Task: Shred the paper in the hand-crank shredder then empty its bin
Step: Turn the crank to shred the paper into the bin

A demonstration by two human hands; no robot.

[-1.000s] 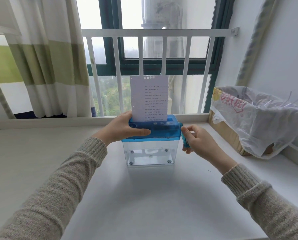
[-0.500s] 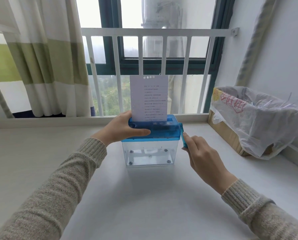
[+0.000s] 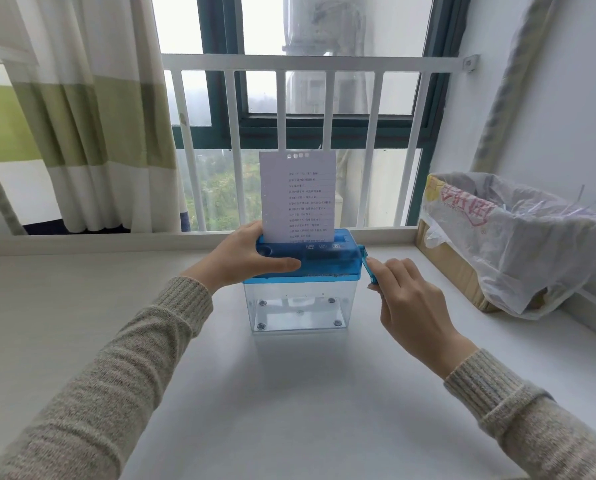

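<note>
A small hand-crank shredder with a blue top and a clear plastic bin stands on the white sill-top table. A printed sheet of paper stands upright in its slot. My left hand grips the left end of the blue top, thumb across the front. My right hand holds the blue crank handle on the shredder's right side, fingers curled round it. The bin looks empty of shreds.
A cardboard box lined with a white plastic bag holding paper shreds sits at the right, against the wall. A white railing and window run behind the shredder. Striped curtains hang at the left.
My right hand has swung the crank handle down and toward me, from beside the blue top to lower at the shredder's right side. The left hand and paper have hardly shifted.
</note>
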